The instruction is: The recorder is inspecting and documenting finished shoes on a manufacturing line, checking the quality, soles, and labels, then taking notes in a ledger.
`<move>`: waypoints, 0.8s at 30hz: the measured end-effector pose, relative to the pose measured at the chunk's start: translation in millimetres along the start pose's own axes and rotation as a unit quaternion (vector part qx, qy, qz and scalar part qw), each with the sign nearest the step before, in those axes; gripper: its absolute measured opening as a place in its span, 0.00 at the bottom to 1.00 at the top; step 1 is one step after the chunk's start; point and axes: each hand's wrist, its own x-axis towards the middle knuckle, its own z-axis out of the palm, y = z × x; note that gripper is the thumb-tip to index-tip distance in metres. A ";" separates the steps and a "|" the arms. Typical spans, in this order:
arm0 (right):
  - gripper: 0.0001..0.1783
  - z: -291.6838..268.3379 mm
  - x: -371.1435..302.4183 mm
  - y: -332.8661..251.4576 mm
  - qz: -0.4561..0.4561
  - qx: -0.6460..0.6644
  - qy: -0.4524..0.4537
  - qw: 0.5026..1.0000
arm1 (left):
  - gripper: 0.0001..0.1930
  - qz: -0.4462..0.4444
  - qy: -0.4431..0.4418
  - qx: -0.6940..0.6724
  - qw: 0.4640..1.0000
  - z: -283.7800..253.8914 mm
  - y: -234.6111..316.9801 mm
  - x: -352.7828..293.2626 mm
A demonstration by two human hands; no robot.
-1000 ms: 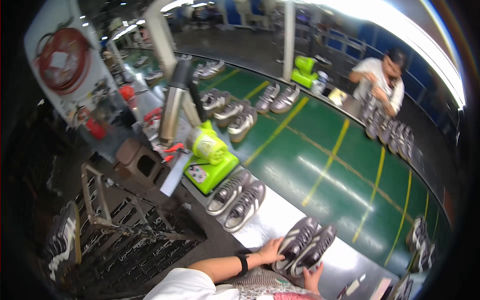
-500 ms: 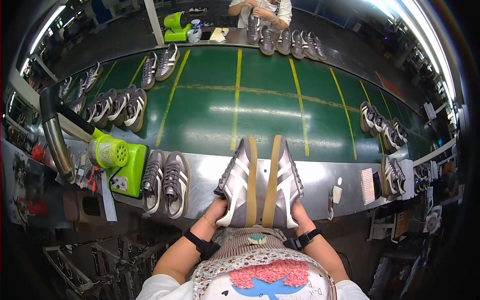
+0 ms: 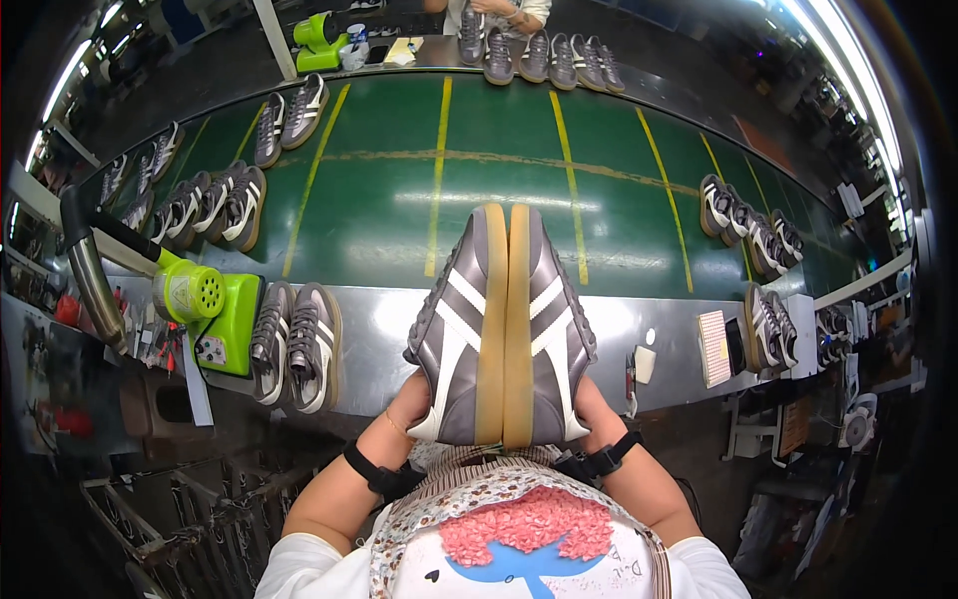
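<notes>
Close in front of my body I hold up a pair of grey sneakers with white stripes and gum-coloured soles. My left hand (image 3: 410,401) grips the left sneaker (image 3: 461,319) by its heel end. The heel of the right sneaker (image 3: 548,324) rests in my right hand (image 3: 592,407). The soles face each other and lie against or very near one another, toes pointing away from me. Most of my fingers are hidden behind the shoes. To the left, another grey pair (image 3: 311,344) stands on the metal ledge (image 3: 384,329).
A lime-green machine (image 3: 232,319) with a metal nozzle stands at the left. Beyond the ledge runs a green conveyor (image 3: 379,210) bearing several sneakers at both sides. A striped pad (image 3: 715,347) lies at the right. Across the belt, a person (image 3: 509,15) handles a sneaker.
The two sneakers have come together from a gap between their soles, and they are now higher and closer to view. The surroundings have shifted slightly up and left.
</notes>
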 end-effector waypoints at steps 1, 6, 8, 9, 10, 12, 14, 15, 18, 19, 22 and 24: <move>0.21 -1.2 -2.4 -3.7 0.001 -0.001 -0.005 1.000 | 0.19 0.004 0.003 0.001 1.000 2.7 -1.5 1.4; 0.20 -16.8 -8.2 -20.9 -0.009 0.015 -0.050 0.999 | 0.18 -0.003 -0.042 -0.009 0.999 26.3 -4.5 1.8; 0.20 -19.4 -7.9 -25.2 -0.002 0.020 -0.058 0.998 | 0.18 -0.001 -0.035 0.004 0.999 43.9 -0.6 -6.1; 0.20 -20.2 -8.0 -27.0 0.001 0.023 -0.061 0.998 | 0.19 -0.004 -0.032 0.017 0.999 49.5 -0.3 -8.3; 0.20 -19.9 -9.3 -28.0 0.003 0.026 -0.064 0.998 | 0.19 -0.008 -0.052 0.002 0.999 47.9 -2.9 -5.9; 0.20 -19.5 -12.5 -29.7 0.005 0.034 -0.067 0.997 | 0.19 0.021 -0.045 0.065 0.997 48.0 -5.6 -8.2; 0.20 -20.7 -15.2 -32.9 0.004 0.042 -0.069 0.997 | 0.21 0.057 -0.037 0.138 0.988 48.1 -7.4 -5.9; 0.20 -21.6 -16.7 -34.4 0.002 0.046 -0.070 0.997 | 0.21 0.059 -0.038 0.141 0.987 46.4 -9.3 -4.2; 0.20 -26.6 -21.0 -39.1 -0.003 0.060 -0.070 0.996 | 0.21 0.061 -0.024 0.140 0.988 46.2 -9.8 -0.9; 0.20 -29.4 -23.9 -39.8 -0.006 0.065 -0.069 0.995 | 0.21 0.053 -0.014 0.133 0.990 48.1 -8.4 -1.2; 0.20 -38.8 -30.0 -41.3 -0.018 0.076 -0.066 0.995 | 0.23 0.058 -0.014 0.114 0.992 55.0 -3.6 -5.6; 0.24 -51.7 -33.0 -43.1 -0.120 0.078 -0.179 0.973 | 0.26 0.124 -0.084 0.105 0.983 60.1 7.5 -14.8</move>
